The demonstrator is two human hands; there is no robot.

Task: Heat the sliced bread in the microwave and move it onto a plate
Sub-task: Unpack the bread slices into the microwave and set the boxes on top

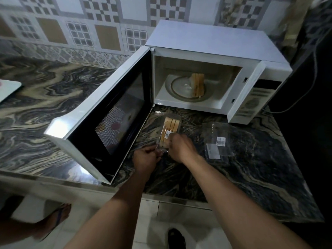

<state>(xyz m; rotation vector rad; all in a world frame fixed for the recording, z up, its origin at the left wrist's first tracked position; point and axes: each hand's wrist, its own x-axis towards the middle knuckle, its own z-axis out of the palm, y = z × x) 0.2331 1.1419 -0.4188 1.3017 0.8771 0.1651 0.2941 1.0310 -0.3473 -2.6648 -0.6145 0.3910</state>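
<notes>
The left hand and right hand both clench the near end of the packet of sliced bread lying on the counter; its slices stretch away from the fingers (towards the open microwave); more bread stands on the turntable inside.

1. Bread pack: a white barcode sticker on its wrap, print too small to read.
2. Empty clear wrapper on the bench: a white barcode label with an orange edge (lettering blurred).
3. Microwave control panel: pale markings, none legible.
</notes>
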